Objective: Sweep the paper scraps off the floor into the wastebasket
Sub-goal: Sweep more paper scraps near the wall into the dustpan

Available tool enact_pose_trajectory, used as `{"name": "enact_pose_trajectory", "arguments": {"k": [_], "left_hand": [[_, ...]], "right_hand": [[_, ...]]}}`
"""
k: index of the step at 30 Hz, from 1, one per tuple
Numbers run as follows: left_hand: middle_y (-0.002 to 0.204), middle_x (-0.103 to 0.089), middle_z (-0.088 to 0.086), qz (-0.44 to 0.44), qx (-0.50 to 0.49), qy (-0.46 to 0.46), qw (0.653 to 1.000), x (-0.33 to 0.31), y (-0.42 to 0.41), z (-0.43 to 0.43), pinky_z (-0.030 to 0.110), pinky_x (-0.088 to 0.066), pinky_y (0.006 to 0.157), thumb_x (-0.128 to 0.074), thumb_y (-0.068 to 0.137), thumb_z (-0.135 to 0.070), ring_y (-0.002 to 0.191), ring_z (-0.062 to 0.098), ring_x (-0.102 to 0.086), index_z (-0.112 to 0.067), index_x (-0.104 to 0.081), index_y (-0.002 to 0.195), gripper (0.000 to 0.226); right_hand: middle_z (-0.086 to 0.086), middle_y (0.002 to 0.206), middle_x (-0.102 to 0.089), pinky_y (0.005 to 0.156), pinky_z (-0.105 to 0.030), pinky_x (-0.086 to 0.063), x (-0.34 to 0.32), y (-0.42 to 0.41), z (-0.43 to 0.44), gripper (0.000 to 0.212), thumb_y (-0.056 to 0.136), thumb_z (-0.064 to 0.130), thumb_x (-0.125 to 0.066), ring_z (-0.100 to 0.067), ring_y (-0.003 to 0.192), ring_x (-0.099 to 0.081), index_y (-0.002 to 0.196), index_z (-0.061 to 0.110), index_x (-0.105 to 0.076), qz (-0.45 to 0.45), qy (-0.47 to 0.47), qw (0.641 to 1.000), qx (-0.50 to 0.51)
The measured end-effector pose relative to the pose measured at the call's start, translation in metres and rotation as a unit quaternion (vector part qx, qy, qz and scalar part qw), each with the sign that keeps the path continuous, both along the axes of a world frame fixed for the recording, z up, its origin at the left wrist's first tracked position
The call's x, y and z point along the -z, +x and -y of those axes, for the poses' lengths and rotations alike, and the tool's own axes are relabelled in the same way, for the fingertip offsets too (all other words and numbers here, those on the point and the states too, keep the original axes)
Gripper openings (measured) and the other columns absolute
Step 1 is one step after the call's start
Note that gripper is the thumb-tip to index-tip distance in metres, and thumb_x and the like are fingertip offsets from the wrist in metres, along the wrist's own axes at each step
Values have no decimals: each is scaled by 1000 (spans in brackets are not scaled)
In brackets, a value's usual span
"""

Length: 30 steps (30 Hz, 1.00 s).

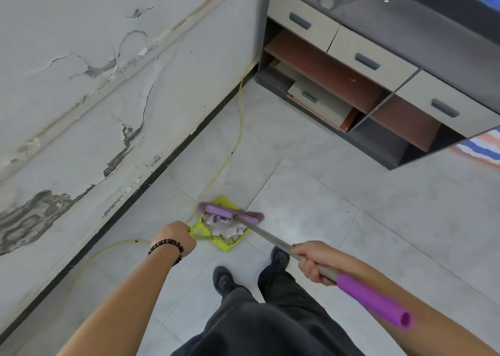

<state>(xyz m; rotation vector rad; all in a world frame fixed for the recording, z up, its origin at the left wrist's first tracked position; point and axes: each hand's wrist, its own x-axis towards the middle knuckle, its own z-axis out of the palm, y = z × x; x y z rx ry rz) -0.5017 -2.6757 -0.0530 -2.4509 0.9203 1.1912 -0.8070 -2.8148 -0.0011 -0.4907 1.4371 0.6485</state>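
A lime-green dustpan (226, 245) lies on the tiled floor near the wall, and white paper scraps (224, 229) are piled inside it. My left hand (174, 237), with a dark bead bracelet on the wrist, is closed on the dustpan's handle. A broom with a purple head (230, 211) rests across the far side of the pan, over the scraps. Its metal shaft runs back to my right hand (311, 261), which grips it just ahead of the purple foam grip (374, 300). No wastebasket is in view.
A cracked, peeling wall (94, 98) with a black skirting runs along the left. A yellow cable (238, 128) trails along the floor past the dustpan. A grey cabinet (373, 63) with drawers and shelves stands at the back right. My shoes (224, 280) are just behind the pan.
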Motion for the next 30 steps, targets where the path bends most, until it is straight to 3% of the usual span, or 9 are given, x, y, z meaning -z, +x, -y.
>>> {"name": "enact_pose_trajectory", "arguments": {"k": [3,8,14,17,19,21,23,26,30], "left_hand": [[97,-67,4,4,-3,-5,1000,0,1,-8,25,-47,62,-47,75,-12,83,25,-63,-16,-67,100,32],[90,-62,1,-4,-5,-3,1000,0,2,-6,24,-45,60,-46,75,-12,78,22,-58,-17,-66,103,34],[90,-62,3,-9,-33,2,999,0,3,-6,23,-46,57,-46,74,-13,78,23,-59,-20,-67,105,39],[84,-65,-1,-24,-48,20,998,0,2,-9,26,-54,62,-47,73,-13,76,22,-64,-24,-65,111,44],[86,-72,-1,-45,-39,44,997,-1,0,-10,28,-57,66,-52,77,-10,77,21,-69,-18,-62,115,41],[99,-73,0,-45,-10,59,997,-4,-3,-9,29,-56,70,-59,79,-13,91,22,-70,-16,-62,116,37],[105,-70,1,-39,-6,52,998,-5,-9,-6,27,-52,63,-60,80,-17,96,22,-68,-18,-62,118,38],[101,-63,0,-31,-13,29,999,-7,-25,-2,21,-38,48,-54,82,-21,85,19,-62,-21,-63,117,36],[108,-66,5,-35,-32,4,999,-7,-34,3,20,-36,48,-55,81,-18,83,21,-58,-16,-63,118,38]], "right_hand": [[8,50,-35,26,-11,-25,-28,-12,31,36,99,34,-50,-1,29,-34,68,16,-46,-12,-4,999,45],[7,54,-35,25,-11,-24,-49,-3,51,27,100,30,-47,0,30,-32,77,15,-43,7,-48,994,98],[2,39,-39,29,-13,-28,-10,45,43,29,97,17,-36,-7,26,-33,70,10,-43,4,-145,989,-27],[-7,43,-48,44,-25,-40,12,58,23,21,89,6,-37,-19,40,-44,74,3,-52,16,-199,973,-112],[-6,38,-50,52,-30,-43,17,59,5,25,86,0,-36,-22,46,-47,67,3,-53,32,-192,969,-151],[-8,37,-50,51,-28,-45,14,56,-13,31,81,-3,-33,-22,43,-49,61,-1,-56,31,-176,970,-163],[-10,40,-50,51,-27,-47,9,51,-27,35,82,-2,-30,-21,42,-49,58,-2,-56,30,-168,971,-169],[-8,40,-48,48,-25,-44,3,40,-36,38,92,6,-27,-18,39,-47,67,-3,-53,38,-145,984,-92],[-2,42,-43,33,-19,-36,2,32,-32,24,98,14,-37,-11,31,-40,81,4,-51,60,-48,996,50]]}}
